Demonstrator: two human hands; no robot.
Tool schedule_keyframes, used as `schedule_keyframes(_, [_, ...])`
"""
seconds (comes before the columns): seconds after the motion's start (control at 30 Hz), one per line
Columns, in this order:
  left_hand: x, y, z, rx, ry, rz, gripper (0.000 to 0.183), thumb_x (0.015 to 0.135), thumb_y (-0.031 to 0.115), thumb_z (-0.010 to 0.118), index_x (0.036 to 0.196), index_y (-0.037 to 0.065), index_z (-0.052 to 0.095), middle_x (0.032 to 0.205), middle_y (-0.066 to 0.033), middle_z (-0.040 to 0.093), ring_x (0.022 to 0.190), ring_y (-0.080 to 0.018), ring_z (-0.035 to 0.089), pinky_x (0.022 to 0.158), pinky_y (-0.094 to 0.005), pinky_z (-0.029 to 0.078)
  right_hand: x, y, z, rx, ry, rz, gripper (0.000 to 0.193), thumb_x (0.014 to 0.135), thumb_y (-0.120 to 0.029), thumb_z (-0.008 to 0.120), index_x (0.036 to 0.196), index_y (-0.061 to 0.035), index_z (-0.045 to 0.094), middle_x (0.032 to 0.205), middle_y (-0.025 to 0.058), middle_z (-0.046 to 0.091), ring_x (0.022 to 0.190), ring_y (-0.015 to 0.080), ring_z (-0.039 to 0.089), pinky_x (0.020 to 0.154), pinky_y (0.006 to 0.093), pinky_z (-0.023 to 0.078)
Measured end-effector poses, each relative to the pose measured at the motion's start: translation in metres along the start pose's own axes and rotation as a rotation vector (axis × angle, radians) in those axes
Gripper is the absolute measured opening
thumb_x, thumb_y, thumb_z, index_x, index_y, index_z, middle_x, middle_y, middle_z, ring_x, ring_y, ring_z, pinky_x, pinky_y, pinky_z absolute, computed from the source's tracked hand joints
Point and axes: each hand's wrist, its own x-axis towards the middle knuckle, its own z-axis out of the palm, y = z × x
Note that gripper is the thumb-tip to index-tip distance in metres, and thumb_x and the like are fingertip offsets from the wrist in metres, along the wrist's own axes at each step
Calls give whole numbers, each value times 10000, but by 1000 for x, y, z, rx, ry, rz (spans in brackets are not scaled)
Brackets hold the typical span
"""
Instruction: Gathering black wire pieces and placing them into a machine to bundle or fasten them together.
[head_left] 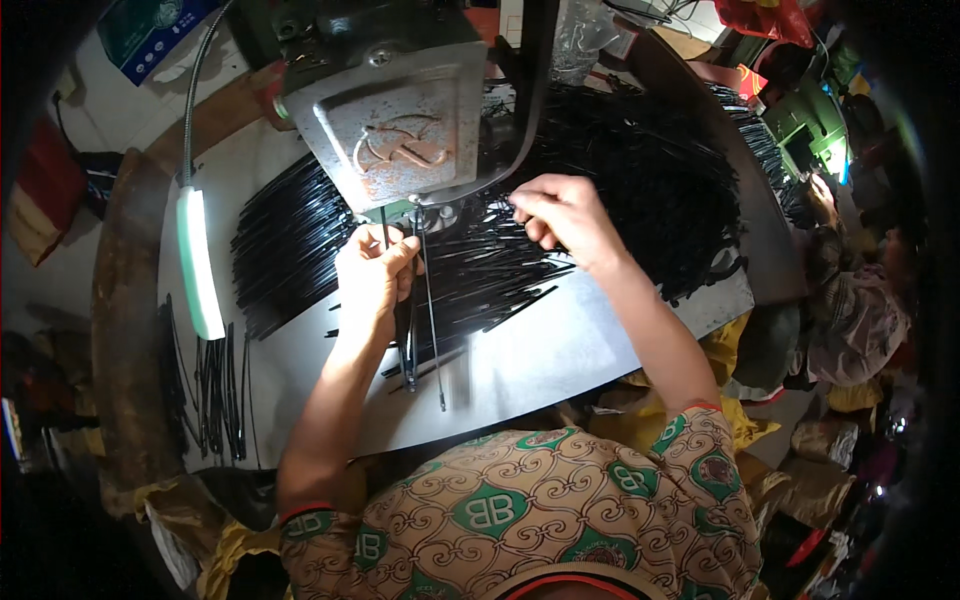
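Under the head of a grey, rust-marked machine [395, 140], my left hand [372, 268] is closed with thumb and fingers pinched on thin black rods. The lower lengths of these black rods [408, 350] hang toward the near edge of the metal table, one slim rod slanting off to the right. My right hand [568, 220] is raised to the right of the machine head, its fingers curled in over the heap of black rods [640, 170]. Whatever its fingertips pinch, if anything, is too small to make out.
More black rods lie left of the machine [290, 240], with a smaller bunch [218, 390] at the table's left edge. A lit lamp [198, 265] hangs from a flexible neck. Yellow sacks [740, 420] crowd the near side. At far right another person's hand [823, 198] is by a green machine [810, 130].
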Motion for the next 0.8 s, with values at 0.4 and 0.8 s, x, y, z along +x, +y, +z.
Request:
schedule_keyframes(0.4, [-42, 57, -128, 1559, 175, 264, 281, 721, 69, 559, 969, -53, 506, 855, -193, 536, 819, -333, 532, 709, -351, 409, -6, 6, -55, -521, -60, -74, 111, 749, -97, 588, 807, -8, 618, 672, 73, 593, 578, 134, 551, 529, 247, 434])
schedule_keyframes(0.8, [-19, 1, -4, 1490, -171, 792, 69, 700, 56, 581, 758, 39, 546, 706, -96, 501, 674, -272, 519, 592, -339, 438, -28, 18, -41, -1304, -186, -403, 76, 769, -63, 516, 798, -53, 585, 876, 69, 522, 857, 220, 531, 731, 370, 445])
